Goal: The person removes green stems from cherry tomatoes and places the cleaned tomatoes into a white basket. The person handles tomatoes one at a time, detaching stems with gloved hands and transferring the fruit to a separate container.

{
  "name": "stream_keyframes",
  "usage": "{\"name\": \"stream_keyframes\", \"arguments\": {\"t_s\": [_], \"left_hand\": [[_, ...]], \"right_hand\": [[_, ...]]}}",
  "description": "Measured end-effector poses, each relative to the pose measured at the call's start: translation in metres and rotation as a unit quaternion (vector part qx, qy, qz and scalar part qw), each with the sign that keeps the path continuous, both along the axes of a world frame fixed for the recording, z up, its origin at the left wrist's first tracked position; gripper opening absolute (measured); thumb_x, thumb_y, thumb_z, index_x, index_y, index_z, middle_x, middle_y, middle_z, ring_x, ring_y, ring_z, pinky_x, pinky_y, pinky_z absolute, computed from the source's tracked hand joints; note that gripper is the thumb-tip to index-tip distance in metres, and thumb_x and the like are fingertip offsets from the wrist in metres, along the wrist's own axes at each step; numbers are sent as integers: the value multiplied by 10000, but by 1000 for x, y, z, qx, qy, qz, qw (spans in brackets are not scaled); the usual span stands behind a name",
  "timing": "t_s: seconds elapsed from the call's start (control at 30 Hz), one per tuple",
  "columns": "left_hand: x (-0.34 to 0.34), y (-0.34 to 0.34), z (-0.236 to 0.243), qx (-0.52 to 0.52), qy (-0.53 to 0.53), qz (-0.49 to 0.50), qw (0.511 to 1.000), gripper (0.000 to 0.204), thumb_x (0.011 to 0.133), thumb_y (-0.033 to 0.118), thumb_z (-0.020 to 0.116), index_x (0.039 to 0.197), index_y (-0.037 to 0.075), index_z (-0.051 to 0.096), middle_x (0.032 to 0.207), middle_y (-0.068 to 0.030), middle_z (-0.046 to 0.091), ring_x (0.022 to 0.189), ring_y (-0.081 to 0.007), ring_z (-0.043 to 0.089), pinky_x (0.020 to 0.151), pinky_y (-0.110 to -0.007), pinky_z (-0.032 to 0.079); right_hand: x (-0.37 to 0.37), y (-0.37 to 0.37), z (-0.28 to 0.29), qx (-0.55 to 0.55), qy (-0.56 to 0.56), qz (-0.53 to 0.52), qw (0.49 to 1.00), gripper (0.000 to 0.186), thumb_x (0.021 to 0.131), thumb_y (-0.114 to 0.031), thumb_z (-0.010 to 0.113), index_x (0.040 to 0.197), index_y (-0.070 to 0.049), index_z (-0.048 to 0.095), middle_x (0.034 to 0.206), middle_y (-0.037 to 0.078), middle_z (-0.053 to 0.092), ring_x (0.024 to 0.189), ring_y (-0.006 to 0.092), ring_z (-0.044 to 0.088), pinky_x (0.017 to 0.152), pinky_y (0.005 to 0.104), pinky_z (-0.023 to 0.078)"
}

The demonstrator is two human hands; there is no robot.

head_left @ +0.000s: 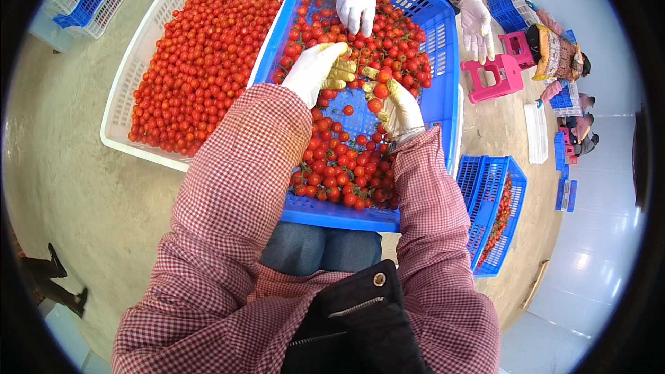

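Left hand [313,73] half-curled, hold unclear | right hand [403,109] loosely cupping tomatoes [375,105] over blue crate [332,215] | risk: squeezing hard could split them.

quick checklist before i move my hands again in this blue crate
1. Covering: ok; left hand and right hand are gloved, yellow at the fingers.
2. Room to work: not ok; a co-worker's gloved hand is in the same blue crate, just beyond your left hand.
3. Grip: cannot tell; loose tomatoes lie around your right hand's fingers, but whether any is held is unclear.
4. Crate support: cannot tell; its underside is hidden.
5. White crate within view: ok; beside the blue one, on your left, holding many red tomatoes.
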State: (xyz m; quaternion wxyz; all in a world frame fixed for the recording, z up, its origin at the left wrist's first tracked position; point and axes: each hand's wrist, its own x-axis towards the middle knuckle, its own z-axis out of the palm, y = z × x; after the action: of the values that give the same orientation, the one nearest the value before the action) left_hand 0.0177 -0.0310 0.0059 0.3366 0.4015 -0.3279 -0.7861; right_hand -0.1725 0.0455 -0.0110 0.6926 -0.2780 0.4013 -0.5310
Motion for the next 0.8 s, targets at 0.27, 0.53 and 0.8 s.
{"name": "stream_keyframes", "arguments": {"t_s": [0.27,0.53,0.8], "left_hand": [[-15,26,-7,125,143,-151,970,405,926,443,364,1071,97,518,935,-33,605,765,-137,607,569,-273,507],[-19,16,-15,129,198,-142,961,334,914,326,453,1111,65,524,990,-75,594,757,-168,620,484,-221,506],[-1,-6,-7,92,307,136,937,229,888,237,498,970,36,570,791,-85,608,675,-165,592,506,-225,450]], "right_hand": [[20,0,24,-61,-14,-14,998,483,872,-236,537,1246,39,404,1092,155,565,939,222,586,735,303,526],[16,-2,38,-112,77,-60,989,464,850,-253,570,1210,17,457,1091,117,576,967,208,565,669,294,513],[-98,40,66,-180,568,-497,631,375,677,47,555,1049,10,578,1005,121,605,934,202,571,813,309,457]]}}
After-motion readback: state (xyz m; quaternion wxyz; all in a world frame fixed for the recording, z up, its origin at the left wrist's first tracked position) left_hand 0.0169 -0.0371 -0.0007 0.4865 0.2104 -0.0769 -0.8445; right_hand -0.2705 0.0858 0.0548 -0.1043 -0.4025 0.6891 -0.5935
